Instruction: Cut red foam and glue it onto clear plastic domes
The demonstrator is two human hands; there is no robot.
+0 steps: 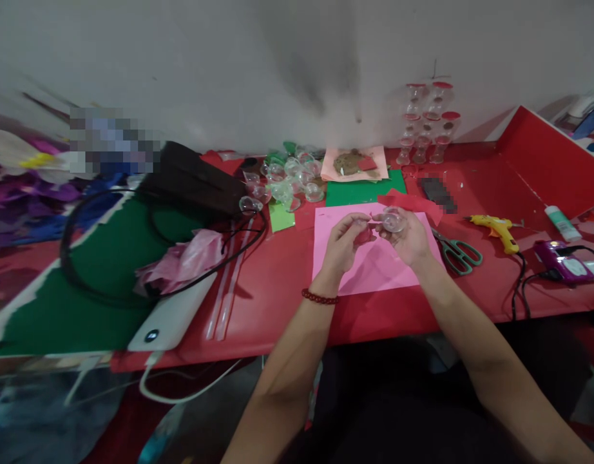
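Red covers the surface (277, 283), with a pile of clear rounded plastic cups (287, 180) beyond the left hand (343, 245), which pinches a small red piece (364, 235). Over smooth pink paper (374, 267), the right hand (408, 238) grips one clear plastic cup (392, 221); scissors (456, 252) lie just right.

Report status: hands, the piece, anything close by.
Right hand grips clear cup. Left hand pinches red scrap beside it. Both over pink sheet; scissors just right.

Pink sheet (369, 258), red table (277, 283), yellow glue gun (497, 229).
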